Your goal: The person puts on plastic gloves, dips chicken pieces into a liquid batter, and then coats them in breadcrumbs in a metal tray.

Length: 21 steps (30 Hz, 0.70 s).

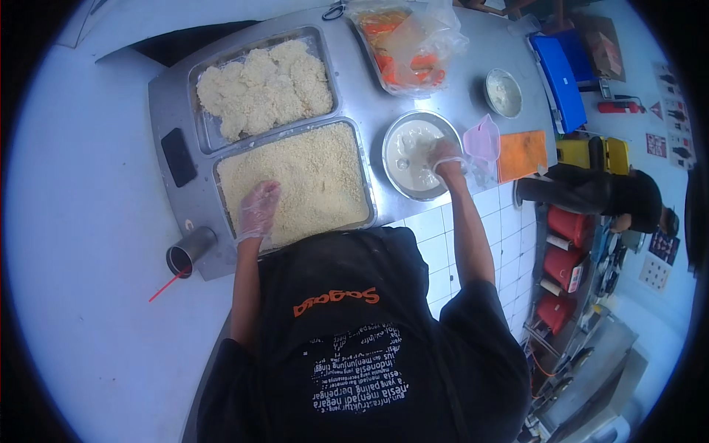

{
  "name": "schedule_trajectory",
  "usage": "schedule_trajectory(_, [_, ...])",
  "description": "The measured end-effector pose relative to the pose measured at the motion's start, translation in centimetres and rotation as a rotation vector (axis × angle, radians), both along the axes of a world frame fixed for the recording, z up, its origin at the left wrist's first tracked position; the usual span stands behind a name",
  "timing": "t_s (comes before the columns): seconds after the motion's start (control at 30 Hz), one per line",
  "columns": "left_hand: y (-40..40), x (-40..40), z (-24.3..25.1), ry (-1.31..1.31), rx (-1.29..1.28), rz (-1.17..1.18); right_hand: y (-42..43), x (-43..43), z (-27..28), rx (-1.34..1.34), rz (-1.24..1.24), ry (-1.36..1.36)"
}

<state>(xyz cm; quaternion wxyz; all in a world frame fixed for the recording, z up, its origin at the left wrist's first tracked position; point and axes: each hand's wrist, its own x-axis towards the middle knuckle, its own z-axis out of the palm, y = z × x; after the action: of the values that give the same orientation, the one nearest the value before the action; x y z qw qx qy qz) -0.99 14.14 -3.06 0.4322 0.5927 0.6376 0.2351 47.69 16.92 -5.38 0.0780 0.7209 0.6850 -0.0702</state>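
Note:
My left hand, in a clear plastic glove, is over the near left part of a metal tray of pale breadcrumbs. Its fingers are bunched, and I cannot see whether anything is in them. My right hand, gloved too, reaches into a round metal bowl of white batter. Its fingertips are hidden, so what they hold cannot be told. Just beyond the crumbs, a second metal tray bears several crumb-coated pieces heaped together.
Right of the batter stand a pink plastic scoop, an orange folded cloth and a smaller bowl. A plastic-covered tray lies at the back, near scissors. Leftward are a phone and a metal cup. A person stands rightward.

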Motion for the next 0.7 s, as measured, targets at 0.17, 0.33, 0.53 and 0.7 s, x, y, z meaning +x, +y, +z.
schedule_trajectory(0.17, [-0.3, -0.5, -0.7, 0.001, 0.006, 0.005, 0.8, -0.4, 4.8, -0.184, -0.222, 0.274])
schedule_trajectory(0.33, [-0.3, 0.2, -0.9, 0.031, -0.023, -0.026, -0.4, -0.3, 7.7, -0.087, -0.481, 0.734])
schedule_trajectory(0.53, [-0.4, 0.6, -0.8, -0.024, -0.056, -0.048, -2.2, -1.2, 8.5, 0.094, -0.611, 1.515])
schedule_trajectory(0.7, [-0.8, 1.1, -0.3, -0.006, -0.067, -0.073, -2.2, -2.2, 8.7, 0.074, -0.692, 1.434])
